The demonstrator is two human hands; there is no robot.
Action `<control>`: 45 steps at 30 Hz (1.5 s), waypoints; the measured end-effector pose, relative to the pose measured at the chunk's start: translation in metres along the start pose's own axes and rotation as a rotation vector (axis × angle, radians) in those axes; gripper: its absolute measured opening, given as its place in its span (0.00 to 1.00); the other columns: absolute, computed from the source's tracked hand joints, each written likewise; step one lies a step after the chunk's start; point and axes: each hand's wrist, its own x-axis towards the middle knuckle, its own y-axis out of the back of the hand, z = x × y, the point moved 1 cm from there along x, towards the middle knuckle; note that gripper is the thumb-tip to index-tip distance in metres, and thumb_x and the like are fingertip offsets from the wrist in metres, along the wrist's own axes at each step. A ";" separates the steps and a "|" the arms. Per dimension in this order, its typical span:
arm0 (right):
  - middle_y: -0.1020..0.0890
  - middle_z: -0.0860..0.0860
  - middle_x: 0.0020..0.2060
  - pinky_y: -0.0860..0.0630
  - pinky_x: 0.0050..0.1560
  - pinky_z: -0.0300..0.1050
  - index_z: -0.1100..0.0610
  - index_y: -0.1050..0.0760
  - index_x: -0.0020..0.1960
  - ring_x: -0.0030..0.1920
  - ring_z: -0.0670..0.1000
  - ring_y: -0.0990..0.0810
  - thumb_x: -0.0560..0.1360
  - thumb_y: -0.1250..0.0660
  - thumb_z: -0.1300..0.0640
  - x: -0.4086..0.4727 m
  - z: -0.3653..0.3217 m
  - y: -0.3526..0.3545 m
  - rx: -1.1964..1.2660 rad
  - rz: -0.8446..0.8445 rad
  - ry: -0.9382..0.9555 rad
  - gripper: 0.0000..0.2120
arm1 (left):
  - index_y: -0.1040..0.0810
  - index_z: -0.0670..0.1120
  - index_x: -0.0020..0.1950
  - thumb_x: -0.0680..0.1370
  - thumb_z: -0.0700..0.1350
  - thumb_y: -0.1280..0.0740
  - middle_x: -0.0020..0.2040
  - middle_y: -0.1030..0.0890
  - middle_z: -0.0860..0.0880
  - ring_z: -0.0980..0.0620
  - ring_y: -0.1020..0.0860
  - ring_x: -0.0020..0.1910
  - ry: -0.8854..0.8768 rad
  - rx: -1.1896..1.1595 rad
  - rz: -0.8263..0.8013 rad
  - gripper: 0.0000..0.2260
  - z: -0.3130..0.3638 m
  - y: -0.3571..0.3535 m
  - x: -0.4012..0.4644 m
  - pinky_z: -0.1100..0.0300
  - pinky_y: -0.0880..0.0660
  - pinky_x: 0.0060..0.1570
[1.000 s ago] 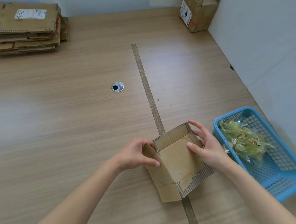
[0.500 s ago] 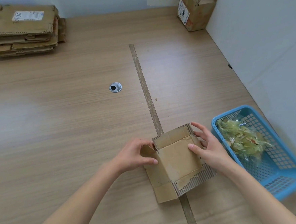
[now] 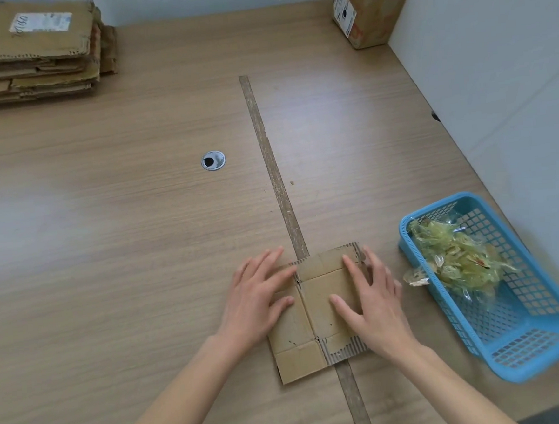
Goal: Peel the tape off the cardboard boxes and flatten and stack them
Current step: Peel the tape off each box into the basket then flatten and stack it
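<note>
A small brown cardboard box (image 3: 315,312) lies pressed flat on the wooden table near the front edge, across the table's centre seam. My left hand (image 3: 257,296) presses on its left side with straight fingers. My right hand (image 3: 373,301) presses flat on its right side. A stack of flattened cardboard boxes (image 3: 28,50) sits at the far left corner. One upright cardboard box (image 3: 363,10) with open flaps stands at the far right by the wall.
A blue plastic basket (image 3: 518,337) to the right of my hands holds crumpled peeled tape (image 3: 456,259). A round metal cable hole (image 3: 213,160) sits mid-table. A white wall runs along the right side.
The small box stood half open between my hands before. Now it lies collapsed flat on the table, and both hands have moved from gripping its sides to pressing down on top.
</note>
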 end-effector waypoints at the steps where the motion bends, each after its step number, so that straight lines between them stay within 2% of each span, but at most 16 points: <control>1: 0.55 0.50 0.82 0.48 0.79 0.57 0.46 0.50 0.83 0.81 0.53 0.52 0.80 0.45 0.34 -0.002 0.000 -0.005 -0.046 0.012 0.020 0.36 | 0.26 0.54 0.75 0.80 0.54 0.34 0.80 0.36 0.52 0.50 0.38 0.79 -0.045 0.033 0.009 0.22 0.004 -0.004 -0.005 0.50 0.46 0.76; 4: 0.57 0.51 0.83 0.53 0.80 0.55 0.52 0.52 0.84 0.82 0.51 0.57 0.82 0.51 0.36 -0.003 -0.002 -0.014 -0.133 0.055 0.057 0.36 | 0.36 0.51 0.81 0.85 0.54 0.49 0.83 0.45 0.54 0.53 0.48 0.82 -0.016 0.053 -0.031 0.24 0.015 -0.020 -0.019 0.48 0.52 0.79; 7: 0.54 0.53 0.83 0.53 0.80 0.56 0.53 0.51 0.83 0.82 0.52 0.56 0.82 0.51 0.38 -0.001 -0.004 -0.016 -0.175 0.052 0.048 0.35 | 0.47 0.53 0.84 0.84 0.62 0.51 0.84 0.54 0.56 0.55 0.58 0.82 0.087 0.057 -0.053 0.29 0.023 -0.034 -0.024 0.47 0.57 0.80; 11: 0.56 0.52 0.83 0.55 0.81 0.53 0.51 0.53 0.84 0.82 0.51 0.58 0.82 0.52 0.37 0.001 -0.002 -0.017 -0.176 0.013 0.048 0.34 | 0.48 0.51 0.84 0.82 0.69 0.51 0.84 0.52 0.52 0.51 0.55 0.83 0.109 0.182 -0.038 0.35 0.030 -0.040 -0.024 0.43 0.53 0.79; 17: 0.58 0.53 0.83 0.57 0.81 0.53 0.50 0.55 0.84 0.82 0.52 0.60 0.82 0.53 0.36 0.004 0.000 -0.017 -0.167 -0.039 0.042 0.35 | 0.44 0.48 0.83 0.82 0.69 0.50 0.84 0.49 0.48 0.48 0.52 0.83 0.092 0.228 -0.035 0.36 0.028 -0.045 -0.021 0.41 0.49 0.79; 20: 0.69 0.49 0.80 0.61 0.81 0.55 0.48 0.66 0.82 0.80 0.48 0.70 0.82 0.58 0.34 0.005 0.000 -0.008 -0.159 -0.126 0.049 0.35 | 0.47 0.48 0.84 0.81 0.69 0.51 0.84 0.53 0.48 0.47 0.53 0.83 0.073 0.217 -0.055 0.37 0.031 -0.037 -0.022 0.43 0.55 0.79; 23: 0.73 0.43 0.78 0.63 0.80 0.52 0.46 0.73 0.80 0.78 0.43 0.73 0.81 0.53 0.32 0.000 0.004 0.005 0.028 -0.141 0.017 0.40 | 0.55 0.46 0.84 0.75 0.76 0.49 0.84 0.59 0.45 0.46 0.60 0.83 0.333 0.157 -0.029 0.48 0.034 -0.024 -0.027 0.45 0.67 0.78; 26: 0.69 0.42 0.79 0.48 0.80 0.53 0.51 0.66 0.82 0.81 0.46 0.61 0.78 0.43 0.31 -0.022 0.015 0.011 0.128 -0.085 -0.162 0.47 | 0.45 0.43 0.83 0.69 0.78 0.39 0.83 0.54 0.43 0.46 0.60 0.82 0.622 0.027 0.021 0.54 0.035 -0.018 -0.050 0.45 0.67 0.78; 28: 0.63 0.42 0.81 0.40 0.77 0.56 0.53 0.54 0.83 0.82 0.49 0.52 0.77 0.40 0.32 -0.037 0.017 0.010 0.148 -0.084 -0.205 0.45 | 0.44 0.47 0.83 0.69 0.76 0.35 0.83 0.56 0.45 0.47 0.60 0.81 0.629 -0.027 -0.019 0.52 0.038 -0.019 -0.067 0.47 0.67 0.78; 30: 0.52 0.44 0.82 0.39 0.77 0.55 0.55 0.44 0.82 0.81 0.48 0.46 0.77 0.33 0.38 -0.042 0.013 0.010 0.211 -0.036 -0.186 0.41 | 0.44 0.50 0.83 0.70 0.72 0.30 0.84 0.55 0.48 0.49 0.59 0.82 0.603 -0.097 -0.021 0.49 0.044 -0.021 -0.076 0.52 0.69 0.77; 32: 0.42 0.46 0.80 0.38 0.77 0.54 0.58 0.38 0.79 0.79 0.49 0.41 0.75 0.26 0.46 -0.040 0.007 0.012 0.291 0.006 -0.210 0.39 | 0.38 0.51 0.81 0.68 0.65 0.23 0.83 0.48 0.49 0.50 0.53 0.82 0.633 -0.201 0.050 0.47 0.050 -0.020 -0.077 0.54 0.64 0.78; 34: 0.36 0.46 0.77 0.36 0.76 0.54 0.57 0.35 0.77 0.76 0.48 0.36 0.73 0.23 0.51 -0.038 0.001 0.015 0.386 0.031 -0.259 0.38 | 0.35 0.53 0.79 0.66 0.57 0.19 0.80 0.39 0.52 0.50 0.43 0.79 0.678 -0.318 0.146 0.45 0.053 -0.017 -0.076 0.53 0.52 0.77; 37: 0.26 0.46 0.69 0.29 0.70 0.54 0.52 0.33 0.75 0.68 0.48 0.27 0.71 0.21 0.54 -0.038 -0.006 0.021 0.513 0.078 -0.316 0.36 | 0.41 0.63 0.80 0.69 0.48 0.20 0.74 0.31 0.63 0.60 0.32 0.73 0.666 -0.623 0.222 0.46 0.060 -0.011 -0.075 0.59 0.36 0.72; 40: 0.22 0.45 0.63 0.26 0.65 0.52 0.48 0.32 0.71 0.63 0.49 0.23 0.70 0.20 0.56 -0.036 -0.018 0.032 0.557 0.116 -0.327 0.33 | 0.46 0.73 0.78 0.73 0.40 0.23 0.70 0.28 0.71 0.70 0.28 0.67 0.619 -0.831 0.253 0.47 0.068 0.004 -0.073 0.70 0.32 0.66; 43: 0.23 0.43 0.61 0.26 0.64 0.49 0.46 0.33 0.70 0.61 0.47 0.23 0.71 0.21 0.54 -0.029 -0.036 0.053 0.569 0.123 -0.284 0.33 | 0.45 0.78 0.73 0.75 0.38 0.25 0.55 0.16 0.61 0.65 0.19 0.55 0.637 -0.900 0.289 0.46 0.065 0.030 -0.070 0.69 0.24 0.55; 45: 0.23 0.44 0.63 0.25 0.65 0.50 0.48 0.33 0.73 0.62 0.47 0.24 0.72 0.21 0.52 -0.021 -0.051 0.070 0.560 0.103 -0.234 0.34 | 0.45 0.79 0.72 0.75 0.39 0.24 0.46 0.13 0.57 0.58 0.15 0.46 0.642 -0.916 0.302 0.45 0.059 0.056 -0.066 0.62 0.21 0.48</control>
